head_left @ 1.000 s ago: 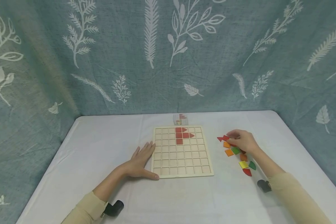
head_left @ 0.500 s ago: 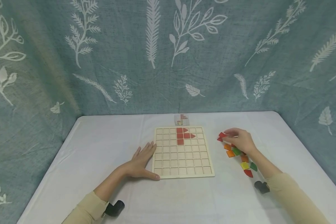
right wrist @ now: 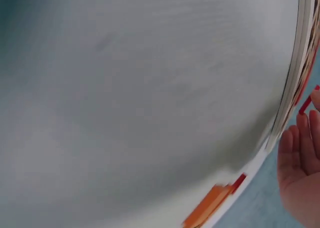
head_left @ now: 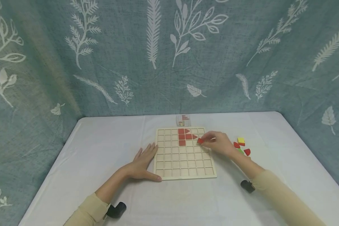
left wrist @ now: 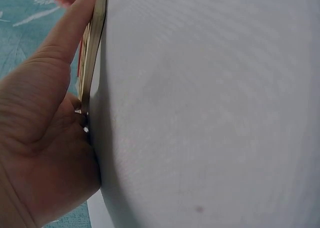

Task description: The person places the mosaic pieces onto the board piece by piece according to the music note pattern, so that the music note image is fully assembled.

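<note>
A pale wooden grid board (head_left: 183,157) lies mid-table, with red square tiles (head_left: 181,137) and pointed red tiles (head_left: 194,137) set in its upper cells. My left hand (head_left: 141,163) lies spread along the board's left side, fingertips at the rim and thumb at the near corner. In the left wrist view, the thumb reaches along the board's edge (left wrist: 93,58). Between thumb and fingers my right hand (head_left: 218,144) pinches a small red tile (head_left: 200,141), over the board's right columns. The right wrist view shows that tile (right wrist: 307,104) tilted at the fingertips.
Right of the board are loose tiles: a yellow one (head_left: 241,140), a red quarter-round (head_left: 247,152) and a green one (head_left: 240,151), partly behind my forearm. Orange tiles (right wrist: 210,205) show in the right wrist view. A small pattern card (head_left: 183,120) sits beyond the board.
My right hand has moved left from the loose tiles to the board, carrying the red tile. The left hand stays at the board's edge.
</note>
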`<state>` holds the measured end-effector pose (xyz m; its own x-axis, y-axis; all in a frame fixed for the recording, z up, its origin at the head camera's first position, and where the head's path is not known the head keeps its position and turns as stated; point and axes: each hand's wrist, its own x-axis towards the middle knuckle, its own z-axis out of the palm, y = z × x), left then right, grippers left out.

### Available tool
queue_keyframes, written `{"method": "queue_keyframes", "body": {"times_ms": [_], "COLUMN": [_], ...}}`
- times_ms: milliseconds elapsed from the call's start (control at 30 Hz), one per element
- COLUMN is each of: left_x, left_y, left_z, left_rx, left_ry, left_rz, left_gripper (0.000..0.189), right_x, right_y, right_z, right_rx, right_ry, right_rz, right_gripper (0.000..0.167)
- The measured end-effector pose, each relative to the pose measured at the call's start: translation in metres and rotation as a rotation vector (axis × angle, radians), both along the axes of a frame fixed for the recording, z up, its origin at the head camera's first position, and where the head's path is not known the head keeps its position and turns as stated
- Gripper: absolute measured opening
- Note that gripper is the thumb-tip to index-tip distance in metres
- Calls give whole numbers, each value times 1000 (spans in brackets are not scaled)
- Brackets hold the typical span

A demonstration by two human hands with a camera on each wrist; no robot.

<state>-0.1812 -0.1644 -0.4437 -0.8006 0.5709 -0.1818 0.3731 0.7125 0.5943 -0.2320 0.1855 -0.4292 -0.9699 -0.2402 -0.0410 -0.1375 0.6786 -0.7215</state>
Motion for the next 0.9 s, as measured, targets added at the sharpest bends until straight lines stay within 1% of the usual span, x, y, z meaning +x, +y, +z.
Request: {"method": "queue_keyframes", "body": {"times_ms": [133, 200, 333, 467, 533, 600, 633, 700, 800, 833, 900], "left_x": [1, 1, 2, 2, 1, 1, 0, 0, 0, 0, 0], "left_y": [1, 1, 1, 1, 1, 2, 2, 2, 2, 2, 1], "left_z": [1, 2, 2, 1, 0, -1, -1, -2, -2, -2, -3], "left_rx": [-11, -10, -3, -13, -7, -11, -9, -3, -8, -8, -8], "left_ry": [0, -3, -3, 5, 9, 7, 7, 7, 9, 11, 13], "left_rz": [7, 10, 7, 2, -2, -3, -3, -3, 1, 1, 1], "left_gripper": [126, 126, 126, 126, 126, 126, 126, 126, 126, 126, 127], "right_x": [-6, -8, -12, -12, -11, -9, -8, -5, 0, 1, 3], "right_y": [-16, -22, -30, -35, -36, -35, -33, -29, -16, -10, 4], "right_z": [-2, -3, -4, -5, -5, -3, -3, -1, 3, 4, 5], "right_rx": [12, 3, -4, 21, 24, 8, -9, -54, -108, -116, -106], "right_ry": [92, 126, 169, 223, 235, 214, 189, 119, 17, -11, -38], "right_rz": [150, 204, 268, 311, 322, 298, 273, 196, 62, 19, -45], "right_gripper": [20, 19, 17, 14, 14, 14, 14, 14, 19, 21, 26]}}
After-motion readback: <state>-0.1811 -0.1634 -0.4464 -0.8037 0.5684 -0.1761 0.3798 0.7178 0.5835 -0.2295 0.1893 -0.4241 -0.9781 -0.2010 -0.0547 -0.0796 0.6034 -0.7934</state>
